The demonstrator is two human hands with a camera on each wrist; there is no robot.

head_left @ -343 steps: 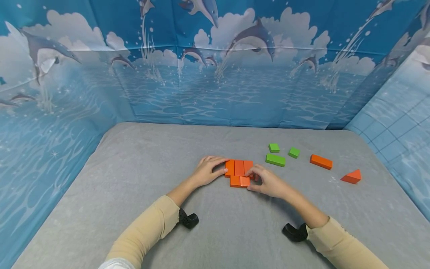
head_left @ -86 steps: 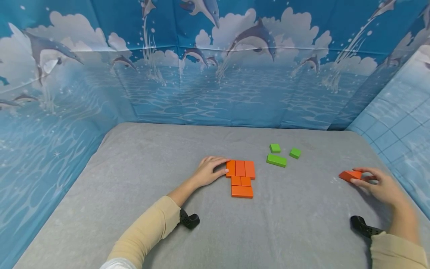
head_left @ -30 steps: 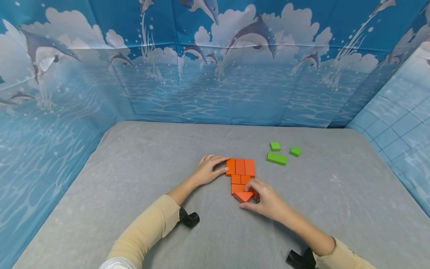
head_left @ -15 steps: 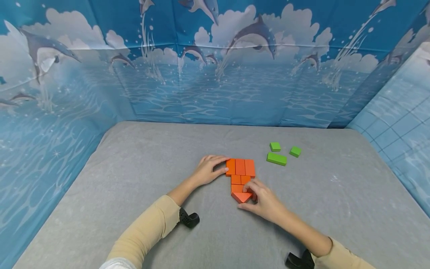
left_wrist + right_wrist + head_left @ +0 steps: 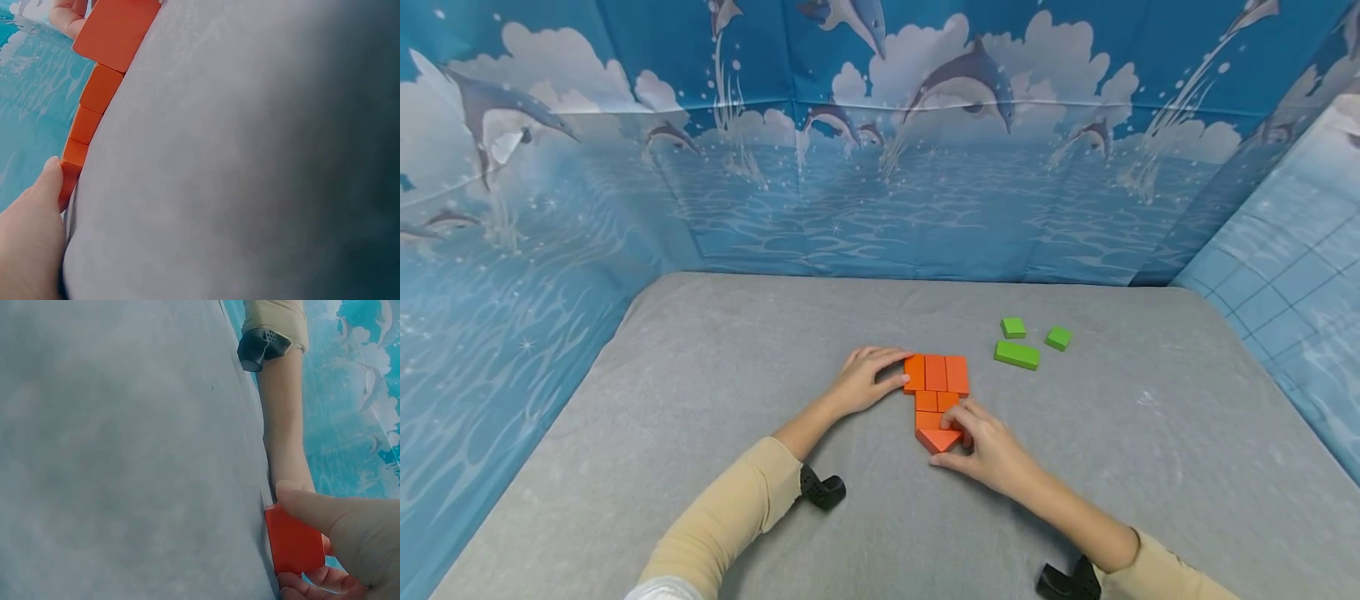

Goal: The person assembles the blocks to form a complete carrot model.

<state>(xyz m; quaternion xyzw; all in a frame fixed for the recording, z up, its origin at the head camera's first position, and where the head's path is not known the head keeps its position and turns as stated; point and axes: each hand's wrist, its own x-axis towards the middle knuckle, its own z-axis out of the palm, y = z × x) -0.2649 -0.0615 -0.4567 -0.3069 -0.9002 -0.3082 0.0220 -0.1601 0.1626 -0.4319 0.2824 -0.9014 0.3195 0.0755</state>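
Note:
Orange blocks lie flat in a close-fitting group: a row of three upright rectangles (image 5: 936, 372), two smaller blocks (image 5: 927, 401) below, then a wide block (image 5: 928, 420). Against the near side of the wide block sits an orange triangular block (image 5: 938, 440), its point towards the person. My right hand (image 5: 992, 446) pinches it between thumb and fingers; in the right wrist view the thumb lies along the red-orange block (image 5: 294, 540). My left hand (image 5: 867, 382) touches the left edge of the top row with thumb and index finger. The left wrist view shows that thumb against the end block (image 5: 70, 178).
Three green blocks lie right of the group: a long one (image 5: 1017, 355) and two small ones, one at the back (image 5: 1012, 327) and one further right (image 5: 1058, 337). Grey cloth covers the table (image 5: 737, 333). A dolphin-print curtain (image 5: 865, 208) hangs behind.
My right hand fetched the triangular block from the far right and slid it left against the wide block, which was placed earlier. My left hand has stayed on the row.

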